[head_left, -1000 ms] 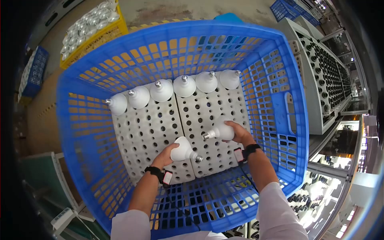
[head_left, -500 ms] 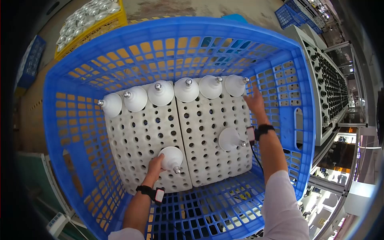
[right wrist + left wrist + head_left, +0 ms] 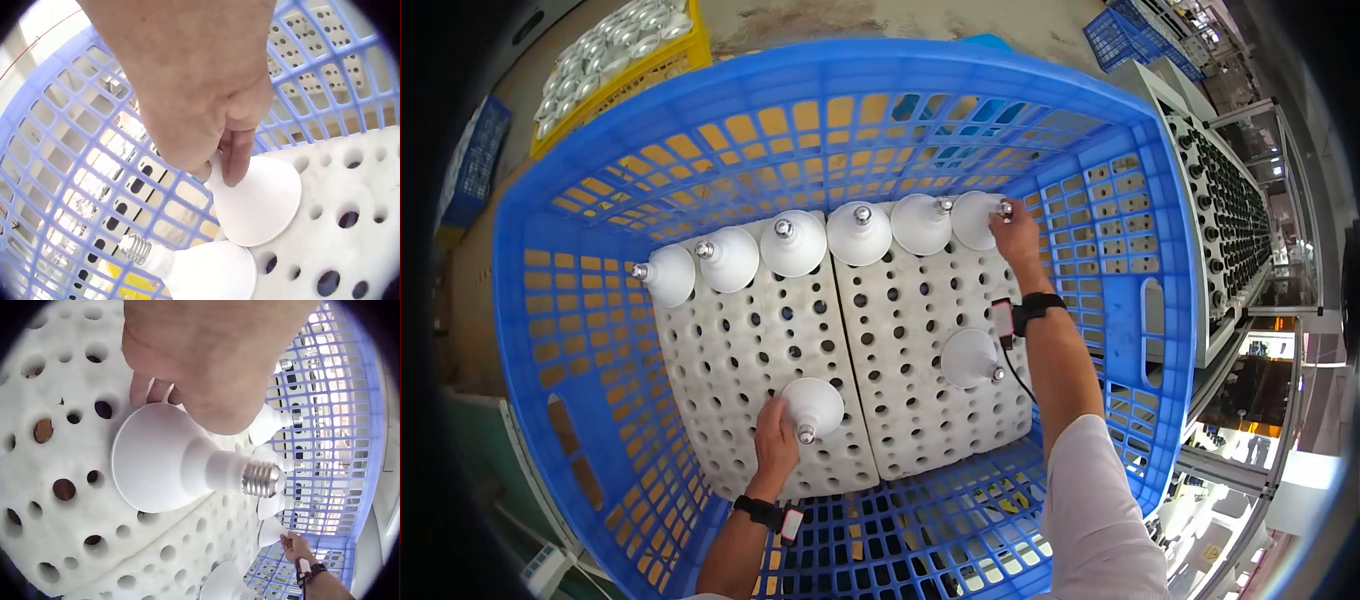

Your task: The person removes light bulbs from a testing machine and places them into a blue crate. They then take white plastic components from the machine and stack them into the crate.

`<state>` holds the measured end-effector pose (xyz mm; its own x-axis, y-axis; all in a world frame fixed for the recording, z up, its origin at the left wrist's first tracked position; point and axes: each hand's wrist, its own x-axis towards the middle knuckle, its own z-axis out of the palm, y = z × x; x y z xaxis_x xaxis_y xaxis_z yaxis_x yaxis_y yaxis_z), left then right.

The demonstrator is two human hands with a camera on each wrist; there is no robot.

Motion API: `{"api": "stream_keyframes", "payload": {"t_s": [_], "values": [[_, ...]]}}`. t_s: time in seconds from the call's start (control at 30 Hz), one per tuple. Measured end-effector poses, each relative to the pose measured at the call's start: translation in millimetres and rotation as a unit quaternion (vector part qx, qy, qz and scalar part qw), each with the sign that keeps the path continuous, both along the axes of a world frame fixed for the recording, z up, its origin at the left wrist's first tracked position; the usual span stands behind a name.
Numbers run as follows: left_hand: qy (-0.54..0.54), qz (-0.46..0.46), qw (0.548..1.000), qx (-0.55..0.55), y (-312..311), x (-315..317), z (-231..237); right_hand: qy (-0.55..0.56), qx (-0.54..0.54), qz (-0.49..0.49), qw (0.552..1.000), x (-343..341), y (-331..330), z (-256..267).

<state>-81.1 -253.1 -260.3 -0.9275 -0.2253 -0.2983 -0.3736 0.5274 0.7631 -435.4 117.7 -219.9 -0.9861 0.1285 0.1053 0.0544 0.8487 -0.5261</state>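
In the head view a white bulb (image 3: 814,408) with a silver screw base stands on the white perforated foam (image 3: 750,400), and my left hand (image 3: 774,445) touches its left side. The left wrist view shows that bulb (image 3: 162,456) close up, the left hand (image 3: 206,356) behind it with fingertips at its rim. At the far right end of a row of bulbs, my right hand (image 3: 1017,238) holds the neck of the last bulb (image 3: 974,220). Thumb and fingers close round that neck in the right wrist view, where the hand (image 3: 194,87) hides the screw base.
A blue lattice basket (image 3: 840,60) surrounds the foam. Other bulbs (image 3: 859,235) line its far side, and a lone bulb (image 3: 968,358) lies at centre right. Outside are a yellow crate (image 3: 615,90) of bulbs at upper left and a rack (image 3: 1215,200) at right.
My right hand let go of the centre-right bulb, moved up to the far row and took hold of the end bulb. My left hand shifted left and down with its bulb, now base towards me.
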Motion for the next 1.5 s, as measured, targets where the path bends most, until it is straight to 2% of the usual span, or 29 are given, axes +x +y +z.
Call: {"api": "stream_keyframes", "payload": {"t_s": [0.13, 0.2, 0.23, 0.27, 0.3, 0.33, 0.37, 0.4, 0.43, 0.5, 0.53, 0.6, 0.67, 0.73, 0.83, 0.87, 1.07, 1.2, 1.27, 1.33, 1.4, 1.47, 1.5], "values": [[0.026, -0.059, 0.998, 0.011, 7, -3, 36, -0.011, 0.009, -0.065, 0.998, 11, 13, -14], [0.035, -0.070, 0.997, 0.025, 11, -6, 48, -0.112, -0.073, -0.030, 0.991, 35, 25, 10], [0.042, -0.078, 0.995, 0.036, 11, -7, 52, -0.214, 0.011, 0.056, 0.975, 52, 27, 26], [0.039, -0.080, 0.995, 0.039, 11, -7, 53, -0.314, 0.094, 0.141, 0.934, 76, 21, 57], [0.036, -0.091, 0.995, 0.027, 11, -9, 49, -0.426, 0.154, 0.214, 0.866, 101, 8, 80], [0.034, -0.103, 0.994, 0.015, 11, -11, 45, -0.423, 0.213, 0.302, 0.827, 132, -6, 105], [0.036, -0.105, 0.994, 0.019, 11, -12, 42, -0.502, 0.253, 0.309, 0.767, 154, -14, 107], [0.059, -0.136, 0.989, -0.014, 10, -13, 39, -0.462, 0.248, 0.357, 0.773, 178, -4, 91], [0.080, -0.165, 0.982, -0.046, 11, -12, 39, -0.434, 0.261, 0.351, 0.788, 190, -4, 84], [0.063, -0.151, 0.986, -0.020, 12, -13, 44, -0.387, 0.267, 0.328, 0.819, 190, -2, 79], [0.047, -0.135, 0.990, 0.001, 11, -15, 46, -0.386, 0.267, 0.329, 0.819, 183, 5, 77], [0.040, -0.110, 0.993, 0.031, 11, -18, 55, -0.304, 0.211, 0.243, 0.897, 151, 21, 82], [0.032, -0.089, 0.994, 0.063, 13, -24, 64, -0.175, 0.171, 0.216, 0.945, 116, 51, 56], [0.055, -0.087, 0.990, 0.098, 18, -32, 70, -0.179, 0.217, 0.162, 0.946, 85, 47, 66], [0.058, -0.102, 0.986, 0.120, 27, -44, 82, -0.180, 0.210, 0.137, 0.951, 56, 58, 44], [0.057, -0.103, 0.986, 0.117, 31, -49, 88, -0.215, 0.201, 0.121, 0.948, 53, 55, 45], [0.075, -0.152, 0.970, 0.173, 66, -93, 118, -0.199, 0.210, 0.106, 0.951, 52, 62, 31], [0.101, -0.185, 0.962, 0.175, 114, -146, 104, -0.272, 0.226, 0.052, 0.934, 81, 35, 121], [0.117, -0.198, 0.958, 0.173, 140, -176, 87, -0.201, 0.230, 0.181, 0.935, 103, 34, 169], [0.127, -0.206, 0.956, 0.166, 167, -199, 70, -0.197, 0.173, 0.246, 0.933, 143, 28, 235], [0.131, -0.212, 0.956, 0.157, 193, -217, 51, -0.246, 0.059, 0.233, 0.939, 191, 21, 297], [0.174, -0.197, 0.962, 0.071, 217, -230, 32, -0.199, 0.037, 0.268, 0.942, 243, 35, 334], [0.174, -0.201, 0.961, 0.072, 226, -235, 23, -0.241, 0.045, 0.225, 0.943, 270, 38, 355]]}}
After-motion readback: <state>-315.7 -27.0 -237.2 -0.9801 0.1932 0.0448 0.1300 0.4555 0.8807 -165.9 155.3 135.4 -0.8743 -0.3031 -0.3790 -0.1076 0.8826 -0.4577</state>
